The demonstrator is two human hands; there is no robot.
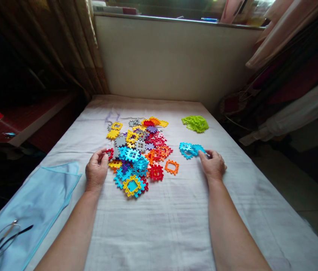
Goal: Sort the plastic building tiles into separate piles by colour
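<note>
A mixed pile of plastic interlocking building tiles (132,155) with notched edges lies on the cloth, in blue, yellow, red, orange, grey and purple. At the pile's left edge, my left hand (96,171) pinches a red tile (109,153) between thumb and fingers. Over on the right, my right hand (213,165) has its thumb and fingers on a blue tile (197,149), which overlaps other blue tiles (185,148) lying flat. Just right of the pile is an orange frame-shaped tile (171,167). Behind the blue group sits a heap of lime-green tiles (195,124).
The tiles rest on a table covered by a pale cloth (159,229). At the left lie a light blue cloth (49,192) and eyeglasses (5,239). A pale wall panel (173,60) rises behind the far edge. Curtains and hanging fabric (291,109) flank the table.
</note>
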